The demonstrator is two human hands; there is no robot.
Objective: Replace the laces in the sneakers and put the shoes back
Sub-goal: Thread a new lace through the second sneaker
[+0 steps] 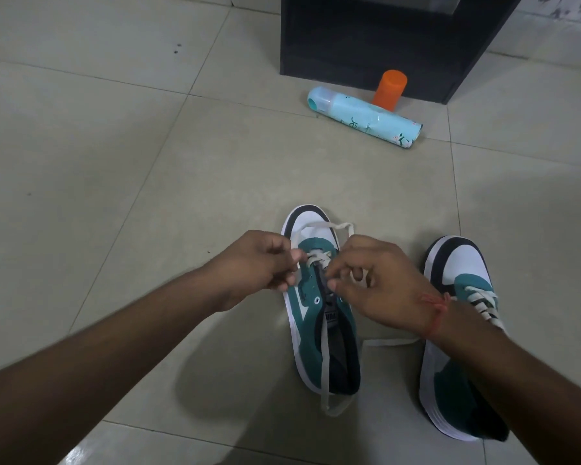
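Two teal, white and black sneakers stand on the tiled floor, toes pointing away. The left sneaker (319, 317) is only partly laced: a white lace (325, 360) crosses its lowest eyelets, loops over the toe and trails down across the opening to the floor. My left hand (259, 263) pinches the lace at the shoe's left side. My right hand (379, 283) pinches the lace near the eyelets on the right side. The right sneaker (457, 347) is laced, partly hidden under my right forearm.
A light blue spray can (363, 117) lies on its side on the floor ahead. An orange cap or cup (389, 89) stands behind it. A black cabinet (383, 38) stands at the back right. Open tiled floor (98, 146) lies to the left.
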